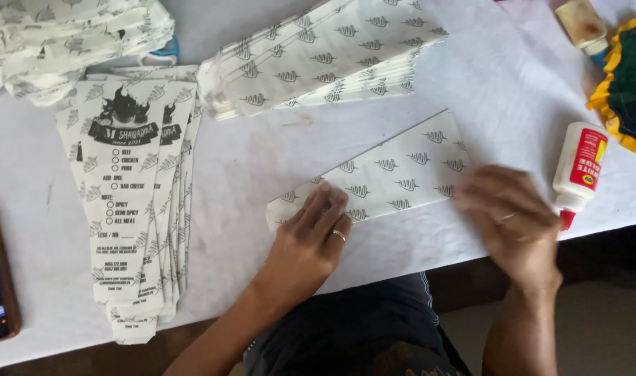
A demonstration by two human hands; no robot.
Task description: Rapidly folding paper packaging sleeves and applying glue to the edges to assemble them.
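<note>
The left hand point(316, 233) lies flat, fingers spread, pinning the near end of a printed paper sleeve point(384, 174) on the white table point(262, 160). The right hand point(502, 212), blurred but seemingly open, presses its far end flat. A glue bottle point(579, 170) stands just beside it, with stacked sleeves point(133, 202) fanned to the left.

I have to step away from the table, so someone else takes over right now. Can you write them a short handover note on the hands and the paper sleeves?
Left hand: flat on the near end of the folded paper sleeve, pinning it to the white table.
Right hand: blurred, at the sleeve's far end; holds nothing.
Glue bottle: lying beside the right hand.
Done, it seems: fanned printed sleeves at left.
Left, likely: flat stack behind; crumpled pile top left.
</note>
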